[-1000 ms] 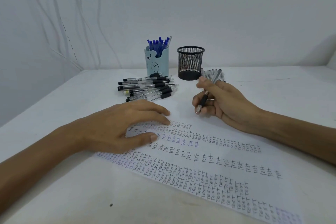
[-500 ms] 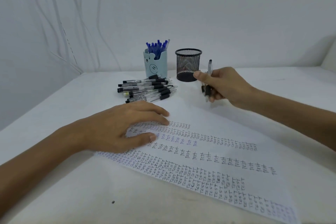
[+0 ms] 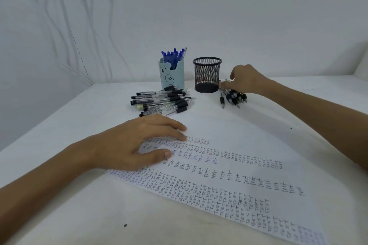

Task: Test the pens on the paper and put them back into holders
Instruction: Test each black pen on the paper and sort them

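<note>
I see two cups in the upper middle of the frame. The blue bear cup (image 3: 172,77) stands on the left, with a bunch of blue pens (image 3: 174,56) sticking up out of it, too close together to count. The black mesh cup (image 3: 207,74) stands just to its right, apart from it.

There are two heaps of black pens. The big heap (image 3: 163,101) lies in front of the bear cup, more than ten pens, all pointing sideways. The small heap (image 3: 234,98) lies just right of the mesh cup, and I can count about five dark grips in it.

The right hand (image 3: 245,81) sits on top of the small heap, with one finger reaching toward the foot of the mesh cup. I cannot tell if it pinches a pen or only touches them.

The left hand (image 3: 135,145) lies flat with fingers spread, pressing down the one sheet of paper (image 3: 249,141). Rows of small test words run across the lower half of the sheet.

The big heap sits between the left hand and the cups. The white table (image 3: 59,125) has bare room at the far left and far right. Its back edge meets the wall behind the cups. Cables (image 3: 65,26) hang in the upper left.
</note>
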A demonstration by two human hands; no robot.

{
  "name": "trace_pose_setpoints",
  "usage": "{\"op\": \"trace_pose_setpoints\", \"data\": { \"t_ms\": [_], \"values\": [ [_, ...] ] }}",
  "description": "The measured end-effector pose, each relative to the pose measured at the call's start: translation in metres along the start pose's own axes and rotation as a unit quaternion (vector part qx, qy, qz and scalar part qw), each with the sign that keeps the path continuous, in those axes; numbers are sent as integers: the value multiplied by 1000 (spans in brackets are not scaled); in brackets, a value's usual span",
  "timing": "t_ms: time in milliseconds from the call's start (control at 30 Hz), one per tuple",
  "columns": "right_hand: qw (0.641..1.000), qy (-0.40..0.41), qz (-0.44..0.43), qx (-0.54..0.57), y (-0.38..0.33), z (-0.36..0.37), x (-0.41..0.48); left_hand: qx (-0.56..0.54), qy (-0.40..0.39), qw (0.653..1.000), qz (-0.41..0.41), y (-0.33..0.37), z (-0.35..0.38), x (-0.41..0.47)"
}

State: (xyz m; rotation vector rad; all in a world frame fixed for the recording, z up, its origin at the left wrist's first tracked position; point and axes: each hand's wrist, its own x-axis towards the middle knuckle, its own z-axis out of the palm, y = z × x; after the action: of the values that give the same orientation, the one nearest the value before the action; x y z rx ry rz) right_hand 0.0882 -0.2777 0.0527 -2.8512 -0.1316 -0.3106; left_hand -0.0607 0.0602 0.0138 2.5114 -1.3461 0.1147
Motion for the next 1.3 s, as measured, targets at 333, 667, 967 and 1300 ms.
{"op": "trace_pose_setpoints", "data": {
  "t_ms": [333,667,967,1300],
  "values": [
    [999,36,11,-30,-9,-2,-7,-1,-2,1000,-3,0,-1,-1],
    [976,146,-152,-62,-65,5,-45,7,-4,1000,-7,2,-2,-1],
    [872,69,-483,-52,-87,34,-53,15,10,1000,1,3,-6,0],
    [828,101,-548,-69,-85,42,-48,28,28,999,12,2,-5,-1]
  ]
}}
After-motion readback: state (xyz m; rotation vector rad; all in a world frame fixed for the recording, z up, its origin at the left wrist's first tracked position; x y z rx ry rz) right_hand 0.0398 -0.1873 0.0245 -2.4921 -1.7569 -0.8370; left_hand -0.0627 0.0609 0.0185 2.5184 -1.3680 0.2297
